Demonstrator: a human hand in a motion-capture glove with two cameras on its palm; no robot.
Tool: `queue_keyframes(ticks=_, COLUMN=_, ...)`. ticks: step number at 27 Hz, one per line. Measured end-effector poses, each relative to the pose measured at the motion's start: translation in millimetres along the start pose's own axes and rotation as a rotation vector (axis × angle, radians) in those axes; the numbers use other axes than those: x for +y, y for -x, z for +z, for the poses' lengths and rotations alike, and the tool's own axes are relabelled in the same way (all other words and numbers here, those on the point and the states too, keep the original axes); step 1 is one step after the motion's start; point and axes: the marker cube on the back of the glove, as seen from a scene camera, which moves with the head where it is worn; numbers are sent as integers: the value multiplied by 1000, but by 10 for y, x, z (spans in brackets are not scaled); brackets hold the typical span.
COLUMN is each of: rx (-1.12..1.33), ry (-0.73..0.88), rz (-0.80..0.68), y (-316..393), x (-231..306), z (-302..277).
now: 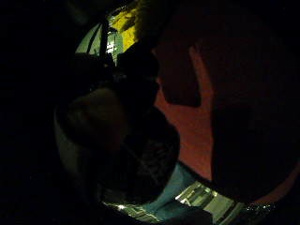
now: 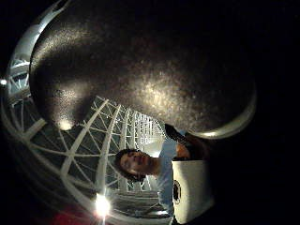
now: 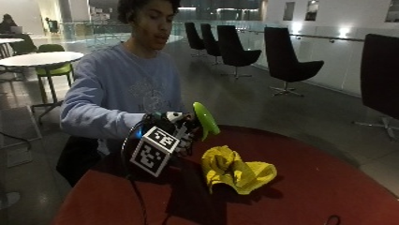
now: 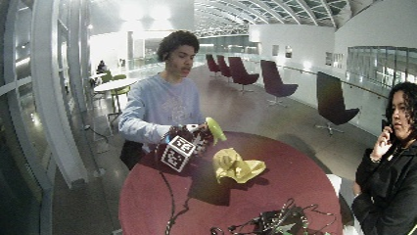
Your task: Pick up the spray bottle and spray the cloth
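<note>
My gloved right hand [image 3: 171, 130] [image 4: 189, 138] grips a spray bottle and holds it up above the red round table [image 3: 312, 187] [image 4: 293, 166]. The bottle's green head [image 3: 205, 119] [image 4: 215, 129] sticks out of the hand and is tilted toward the cloth. A crumpled yellow cloth [image 3: 237, 171] [image 4: 238, 166] lies on the table just beyond and below the nozzle, apart from the hand. A dark rounded surface, likely the bottle's body [image 2: 140, 70], fills the thumb side palm view. The cloth [image 1: 124, 21] shows as a small patch at the edge of the little finger side palm view, with the red tabletop [image 1: 192, 126] beside it.
A tangle of cables [image 4: 273, 223] lies near the table's front edge. Black chairs [image 3: 287, 61] stand on the floor well behind the table. The table's rim [image 3: 349, 161] curves round to the right of the cloth.
</note>
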Motion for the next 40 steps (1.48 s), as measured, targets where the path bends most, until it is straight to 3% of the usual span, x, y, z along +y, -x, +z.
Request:
queue_keyframes(ticks=32, rx=-9, ry=25, rz=0, y=-13, x=-1, z=153)
queue_keyframes(ticks=40, rx=-46, ry=68, rz=-77, y=147, x=-101, z=427)
